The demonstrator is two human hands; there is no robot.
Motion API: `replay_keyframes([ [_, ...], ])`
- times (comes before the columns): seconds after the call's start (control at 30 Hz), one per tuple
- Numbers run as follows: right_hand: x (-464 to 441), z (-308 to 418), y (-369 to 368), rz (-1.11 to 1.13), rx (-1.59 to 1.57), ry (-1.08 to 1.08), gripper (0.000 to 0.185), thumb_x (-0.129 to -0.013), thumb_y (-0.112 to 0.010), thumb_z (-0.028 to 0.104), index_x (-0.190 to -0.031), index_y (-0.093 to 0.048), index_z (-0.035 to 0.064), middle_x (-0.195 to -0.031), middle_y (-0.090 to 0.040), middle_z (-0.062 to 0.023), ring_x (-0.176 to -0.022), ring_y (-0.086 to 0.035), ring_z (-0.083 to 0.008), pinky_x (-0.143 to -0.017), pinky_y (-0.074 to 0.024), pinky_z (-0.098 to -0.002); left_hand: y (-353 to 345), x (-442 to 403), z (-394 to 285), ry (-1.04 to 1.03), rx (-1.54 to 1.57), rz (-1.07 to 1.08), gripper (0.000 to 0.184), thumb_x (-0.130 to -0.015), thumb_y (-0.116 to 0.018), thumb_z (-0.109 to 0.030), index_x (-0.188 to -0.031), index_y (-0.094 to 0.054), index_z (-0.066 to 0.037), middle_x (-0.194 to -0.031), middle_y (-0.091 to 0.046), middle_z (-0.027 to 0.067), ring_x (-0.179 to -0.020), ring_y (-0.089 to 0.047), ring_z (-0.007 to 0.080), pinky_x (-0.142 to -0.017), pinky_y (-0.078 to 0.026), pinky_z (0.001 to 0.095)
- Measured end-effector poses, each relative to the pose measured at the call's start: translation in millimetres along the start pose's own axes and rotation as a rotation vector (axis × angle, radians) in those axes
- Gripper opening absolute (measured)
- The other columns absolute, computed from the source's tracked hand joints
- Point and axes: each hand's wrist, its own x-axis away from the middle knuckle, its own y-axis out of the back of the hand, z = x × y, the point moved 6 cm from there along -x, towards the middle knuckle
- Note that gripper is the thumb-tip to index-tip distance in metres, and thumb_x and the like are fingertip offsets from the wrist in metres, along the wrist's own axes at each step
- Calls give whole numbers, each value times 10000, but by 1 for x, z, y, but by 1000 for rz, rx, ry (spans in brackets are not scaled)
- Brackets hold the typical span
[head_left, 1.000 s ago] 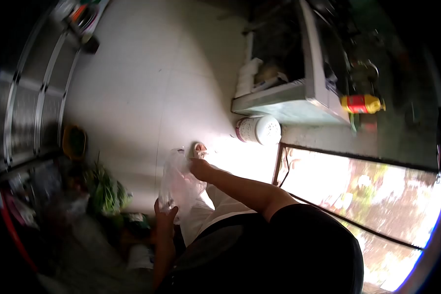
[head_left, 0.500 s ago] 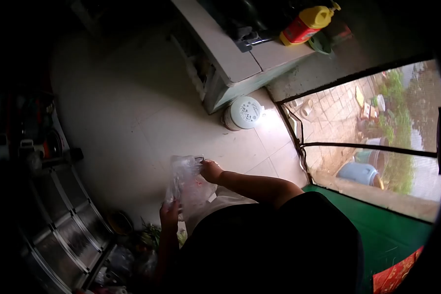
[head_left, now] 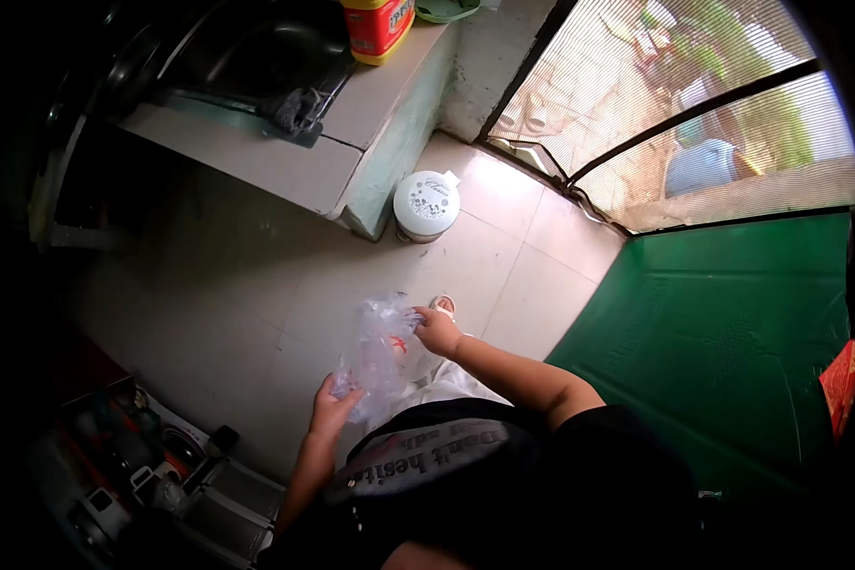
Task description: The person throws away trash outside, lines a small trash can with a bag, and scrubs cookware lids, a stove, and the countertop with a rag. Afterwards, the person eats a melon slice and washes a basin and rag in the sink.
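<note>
Right hand (head_left: 437, 332): fingers closed on one end of the bag, as we see it.
Left hand (head_left: 329, 410): thumb and fingers pinched on the bag's other, lower end.
Bag (head_left: 369, 353): clear, crumpled plastic with a red mark, stretched between our two hands, above the floor (head_left: 489, 271).
Foot (head_left: 443, 304): just beyond our right hand.
Bin (head_left: 426, 201): white-lidded, beside the counter (head_left: 382, 104).
Bottle (head_left: 380, 33): red and yellow, on the counter by the sink (head_left: 256, 52).
Green panel (head_left: 722, 304): off to our right.

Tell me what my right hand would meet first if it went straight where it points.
Your right hand would first meet the plastic bag it holds; beyond, apparently floor, though depth is unclear.
</note>
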Motion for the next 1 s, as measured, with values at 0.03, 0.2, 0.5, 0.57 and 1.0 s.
replay_keyframes([
  [0.03, 2, -5, 7, -2, -13, 1, 396, -717, -467, 62, -1112, -480, 36, -747, -586, -179, -675, -571, -266, -642, -447, -326, -5, -7, -6, 0, -13, -1, 285, -715, -615, -42, -980, -519, 3, -849, -560, 43, -743, -536, 126, -674, -440, 247],
  [0.2, 10, -62, 63, -160, -174, -87, 360, -710, -470, 54, -1067, -516, 41, -708, -575, -180, -633, -558, -258, -622, -447, -329, -75, -49, -19, -65, -497, 267, 381, -649, -692, -130, -957, -520, 13, -873, -580, 91, -788, -542, 139, -710, -437, 273],
  [0.5, 31, -122, 140, -362, -591, -347, 307, -764, -407, -25, -1044, -525, 22, -781, -561, -32, -630, -483, -97, -554, -404, -226, -198, -98, -36, -105, -615, 591, 383, -675, -673, -146, -990, -514, 5, -888, -574, 97, -811, -537, 148, -734, -424, 268],
  [0.57, 31, -124, 150, -401, -592, -371, 306, -761, -406, -26, -1039, -527, 19, -779, -561, -33, -630, -483, -97, -553, -404, -226, -208, -115, -33, -111, -657, 622, 387, -675, -673, -150, -992, -514, 6, -889, -575, 98, -811, -539, 152, -734, -424, 270],
  [1.0, -82, -111, 139, -301, -291, -271, 323, -749, -433, 12, -1057, -528, 32, -828, -594, -102, -701, -551, -157, -665, -448, -268, -181, -232, -43, -61, -629, 303, 267, -717, -610, -92, -963, -544, -11, -775, -589, 83, -686, -558, 138, -632, -448, 252],
])
